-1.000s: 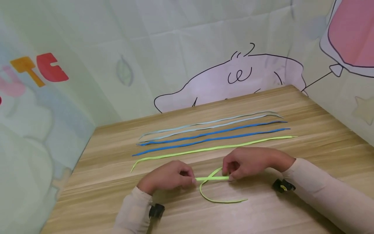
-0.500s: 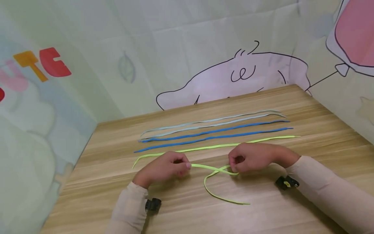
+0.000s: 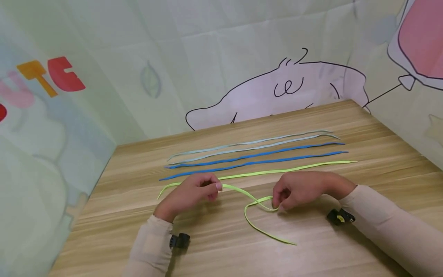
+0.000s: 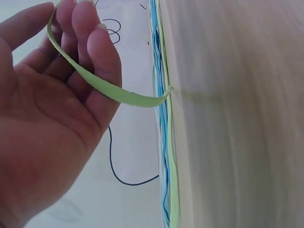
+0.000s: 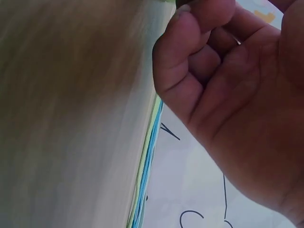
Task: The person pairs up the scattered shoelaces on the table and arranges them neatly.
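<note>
A yellow-green shoelace (image 3: 238,189) runs between the two hands in the head view, crossing itself near the right one, its loose tail curving toward the front. My left hand (image 3: 192,193) pinches one end between thumb and fingers, raised a little off the table. In the left wrist view the flat shoelace (image 4: 107,89) hangs in a curve from those fingertips. My right hand (image 3: 301,190) pinches the looped part of the lace low over the wood. Its fingertips are cut off at the top of the right wrist view, where the fingers (image 5: 175,52) look curled.
Behind the hands, a second yellow-green shoelace (image 3: 256,174) lies stretched out on the wooden table (image 3: 221,254). Beyond it are two blue shoelaces (image 3: 254,162) and two pale grey-blue shoelaces (image 3: 256,147), roughly parallel. A printed cloth (image 3: 242,46) hangs behind the table.
My left hand has moved up and leftward with the lace end, so the once-taut stretch now sags in a curve. The right hand has shifted only slightly right in view.
</note>
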The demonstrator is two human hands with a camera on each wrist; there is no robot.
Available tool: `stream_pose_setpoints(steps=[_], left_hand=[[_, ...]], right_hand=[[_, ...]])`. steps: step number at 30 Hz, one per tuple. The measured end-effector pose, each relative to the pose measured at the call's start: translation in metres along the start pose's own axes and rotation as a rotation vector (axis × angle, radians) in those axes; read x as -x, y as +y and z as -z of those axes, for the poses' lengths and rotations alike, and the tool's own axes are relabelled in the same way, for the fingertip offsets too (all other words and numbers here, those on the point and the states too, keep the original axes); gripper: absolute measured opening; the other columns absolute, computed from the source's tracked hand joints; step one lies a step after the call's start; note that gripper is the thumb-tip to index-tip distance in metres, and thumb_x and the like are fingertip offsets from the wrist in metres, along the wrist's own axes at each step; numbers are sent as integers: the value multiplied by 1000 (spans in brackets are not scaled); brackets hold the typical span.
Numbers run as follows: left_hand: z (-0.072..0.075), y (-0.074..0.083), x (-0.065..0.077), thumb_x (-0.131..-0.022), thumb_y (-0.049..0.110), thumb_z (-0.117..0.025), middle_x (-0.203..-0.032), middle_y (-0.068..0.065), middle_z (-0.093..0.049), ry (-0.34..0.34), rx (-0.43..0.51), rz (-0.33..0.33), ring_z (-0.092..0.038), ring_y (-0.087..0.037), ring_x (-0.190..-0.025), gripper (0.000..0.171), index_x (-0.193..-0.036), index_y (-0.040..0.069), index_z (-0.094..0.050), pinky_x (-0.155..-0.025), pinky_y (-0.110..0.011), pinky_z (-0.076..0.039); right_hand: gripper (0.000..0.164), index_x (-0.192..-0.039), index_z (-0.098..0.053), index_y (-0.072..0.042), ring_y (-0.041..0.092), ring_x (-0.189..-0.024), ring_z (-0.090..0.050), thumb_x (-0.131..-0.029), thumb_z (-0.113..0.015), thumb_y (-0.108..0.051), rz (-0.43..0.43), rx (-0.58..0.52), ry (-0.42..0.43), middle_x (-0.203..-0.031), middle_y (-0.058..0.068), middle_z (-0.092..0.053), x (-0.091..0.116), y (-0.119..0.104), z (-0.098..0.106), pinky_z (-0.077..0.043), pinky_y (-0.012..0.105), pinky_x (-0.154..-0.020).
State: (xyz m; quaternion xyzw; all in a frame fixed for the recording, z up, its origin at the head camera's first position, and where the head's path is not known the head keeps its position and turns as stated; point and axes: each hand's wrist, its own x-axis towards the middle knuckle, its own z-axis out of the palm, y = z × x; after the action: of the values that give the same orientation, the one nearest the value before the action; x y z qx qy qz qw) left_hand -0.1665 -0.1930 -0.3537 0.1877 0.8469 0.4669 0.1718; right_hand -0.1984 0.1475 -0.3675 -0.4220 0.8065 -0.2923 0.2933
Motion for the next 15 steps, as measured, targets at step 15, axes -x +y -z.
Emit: stream_pose_setpoints(steps=[15], left_hand=[[3, 3, 0, -101, 29, -62, -87, -14, -66, 7, 60, -27, -63, -27, -85, 30, -98, -1, -66, -82, -39, -54]], right_hand=[[15, -77, -64, -24, 2, -62, -50, -84, -76, -17, -41, 61, -38, -67, -13, -55, 4, -3, -1, -40, 20, -58]])
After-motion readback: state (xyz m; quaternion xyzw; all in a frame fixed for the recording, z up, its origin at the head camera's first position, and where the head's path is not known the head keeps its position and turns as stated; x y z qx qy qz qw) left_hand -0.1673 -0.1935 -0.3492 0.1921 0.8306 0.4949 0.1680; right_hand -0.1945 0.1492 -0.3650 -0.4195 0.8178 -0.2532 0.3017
